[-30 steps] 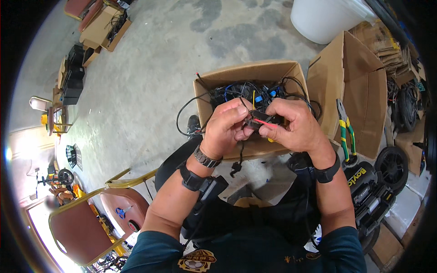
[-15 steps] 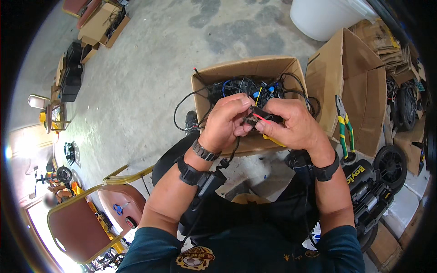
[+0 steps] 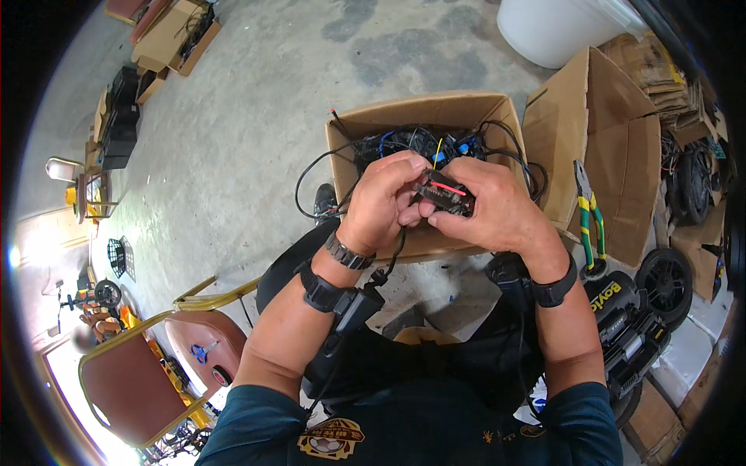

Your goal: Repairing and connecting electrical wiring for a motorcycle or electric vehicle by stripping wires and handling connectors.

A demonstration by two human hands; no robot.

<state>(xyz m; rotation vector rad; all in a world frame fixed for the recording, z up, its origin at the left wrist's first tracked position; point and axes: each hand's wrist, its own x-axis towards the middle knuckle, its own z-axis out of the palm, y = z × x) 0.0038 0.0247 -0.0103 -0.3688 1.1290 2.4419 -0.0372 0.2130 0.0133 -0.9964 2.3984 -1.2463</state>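
Note:
My right hand (image 3: 491,203) is wrapped round a wire stripper (image 3: 448,194) with a dark head and a red strip along it; its handles are hidden in the palm. At the jaw end, the fingers of my left hand (image 3: 386,194) are pinched together, and whatever lies between them is hidden. A thin yellow wire (image 3: 438,151) sticks up just beyond the tool. Both hands are over the near side of an open cardboard box (image 3: 423,247), which holds a tangle of black cables (image 3: 404,142) with blue connectors (image 3: 465,148).
Green-and-yellow pliers (image 3: 584,210) rest by a second cardboard box (image 3: 618,155) on the right. Below them lies a black machine with wheels (image 3: 625,318). A white bucket (image 3: 556,31) stands far right. Left, blue scissors (image 3: 202,352) lie on a brown chair seat (image 3: 225,334).
The wire stripper has turned in my right hand, so its red strip and dark head show more fully. Its yellow handle has gone out of sight. My left hand stays almost in place.

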